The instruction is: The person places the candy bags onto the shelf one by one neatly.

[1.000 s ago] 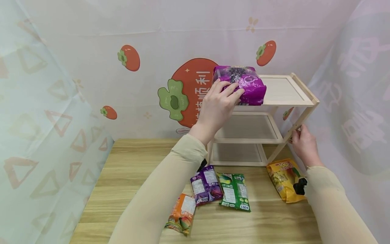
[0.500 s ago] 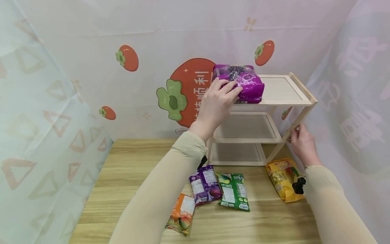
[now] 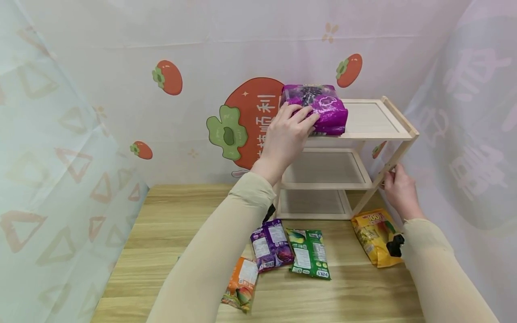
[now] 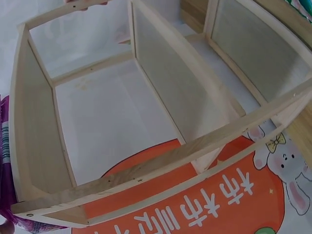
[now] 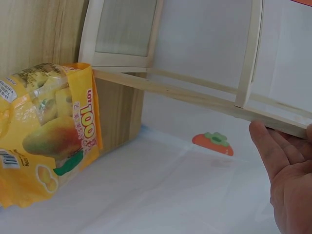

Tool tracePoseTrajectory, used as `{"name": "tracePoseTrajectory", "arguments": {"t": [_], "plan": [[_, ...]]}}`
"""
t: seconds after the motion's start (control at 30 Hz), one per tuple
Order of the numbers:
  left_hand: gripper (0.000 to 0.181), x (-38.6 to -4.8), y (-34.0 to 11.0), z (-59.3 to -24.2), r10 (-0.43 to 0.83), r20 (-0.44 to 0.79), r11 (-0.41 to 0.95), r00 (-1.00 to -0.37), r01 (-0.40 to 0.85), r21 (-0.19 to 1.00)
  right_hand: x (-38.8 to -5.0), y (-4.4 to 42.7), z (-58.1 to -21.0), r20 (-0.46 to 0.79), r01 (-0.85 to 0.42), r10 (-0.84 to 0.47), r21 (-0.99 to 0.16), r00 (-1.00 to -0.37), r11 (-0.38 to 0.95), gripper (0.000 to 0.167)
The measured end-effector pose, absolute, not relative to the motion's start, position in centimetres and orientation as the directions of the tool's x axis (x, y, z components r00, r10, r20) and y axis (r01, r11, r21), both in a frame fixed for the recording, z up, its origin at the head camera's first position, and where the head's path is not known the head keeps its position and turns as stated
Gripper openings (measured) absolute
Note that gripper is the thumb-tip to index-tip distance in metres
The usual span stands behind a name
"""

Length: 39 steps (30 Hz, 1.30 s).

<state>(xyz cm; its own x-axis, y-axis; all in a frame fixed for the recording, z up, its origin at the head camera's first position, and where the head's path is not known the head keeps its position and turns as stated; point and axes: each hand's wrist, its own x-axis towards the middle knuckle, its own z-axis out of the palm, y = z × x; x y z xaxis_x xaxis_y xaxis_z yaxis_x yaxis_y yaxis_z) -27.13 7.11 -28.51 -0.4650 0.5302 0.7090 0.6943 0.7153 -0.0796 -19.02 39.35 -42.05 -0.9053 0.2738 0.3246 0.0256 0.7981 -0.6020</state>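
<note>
Left hand [image 3: 288,128] grips purple bag [image 3: 329,110]; right hand [image 3: 403,193] holds wooden rack [image 3: 333,167]. Bag probably light, soft, slick film; best cupped broadly round its sides, not pinched.

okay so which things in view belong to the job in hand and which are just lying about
In the job, it seems:
shiny magenta plastic bag, under the left hand
pale wooden three-tier shelf, gripped by the right hand

Apparently lying about, no hand on them:
flat orange plastic packet
dark purple plastic packet
green plastic packet
plump yellow plastic bag
</note>
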Motion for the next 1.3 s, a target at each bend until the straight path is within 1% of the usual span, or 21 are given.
{"name": "tracePoseTrajectory", "arguments": {"t": [0.13,0.2,0.27,0.37,0.53,0.7,0.8,0.9,1.03,1.13,1.3], "plan": [[0.034,-27.2,6.8,-28.8,0.525,0.719,0.688,-0.456,0.724,-0.043,-19.0,39.3,-42.1,0.320,0.024,0.274,-0.610,-0.907,0.792,0.032],[0.036,-27.2,6.5,-29.0,0.513,0.726,0.661,-0.458,0.750,0.006,-19.1,39.3,-42.1,0.317,0.026,0.274,-0.610,-0.908,0.792,0.034],[0.041,-27.2,6.1,-29.2,0.490,0.730,0.627,-0.476,0.775,0.084,-19.1,39.3,-42.2,0.313,0.027,0.273,-0.612,-0.910,0.791,0.036],[0.050,-27.1,5.4,-29.7,0.445,0.725,0.575,-0.526,0.788,0.220,-19.1,39.4,-42.2,0.306,0.024,0.268,-0.617,-0.914,0.787,0.038],[0.070,-26.9,4.2,-30.7,0.370,0.685,0.492,-0.628,0.757,0.429,-19.1,39.5,-42.2,0.294,0.021,0.264,-0.631,-0.919,0.775,0.041],[0.082,-26.5,3.4,-31.8,0.306,0.606,0.394,-0.734,0.677,0.622,-19.2,39.5,-42.2,0.286,0.029,0.268,-0.633,-0.920,0.773,0.041],[0.086,-26.5,3.0,-32.7,0.296,0.536,0.324,-0.791,0.610,0.723,-19.1,39.5,-42.3,0.285,0.031,0.270,-0.633,-0.920,0.773,0.041],[0.087,-26.6,2.6,-33.4,0.304,0.461,0.277,-0.834,0.541,0.794,-19.1,39.5,-42.3,0.285,0.032,0.270,-0.631,-0.920,0.775,0.041],[0.080,-26.8,2.3,-34.2,0.315,0.371,0.279,-0.874,0.459,0.844,-19.2,39.5,-42.4,0.287,0.031,0.268,-0.627,-0.920,0.778,0.041],[0.074,-27.0,2.2,-34.7,0.323,0.325,0.288,-0.889,0.419,0.861,-19.2,39.5,-42.4,0.294,0.029,0.268,-0.623,-0.918,0.782,0.040],[0.063,-27.2,2.2,-35.4,0.341,0.299,0.302,-0.891,0.405,0.863,-19.2,39.5,-42.4,0.293,0.031,0.270,-0.623,-0.917,0.782,0.040]]}}
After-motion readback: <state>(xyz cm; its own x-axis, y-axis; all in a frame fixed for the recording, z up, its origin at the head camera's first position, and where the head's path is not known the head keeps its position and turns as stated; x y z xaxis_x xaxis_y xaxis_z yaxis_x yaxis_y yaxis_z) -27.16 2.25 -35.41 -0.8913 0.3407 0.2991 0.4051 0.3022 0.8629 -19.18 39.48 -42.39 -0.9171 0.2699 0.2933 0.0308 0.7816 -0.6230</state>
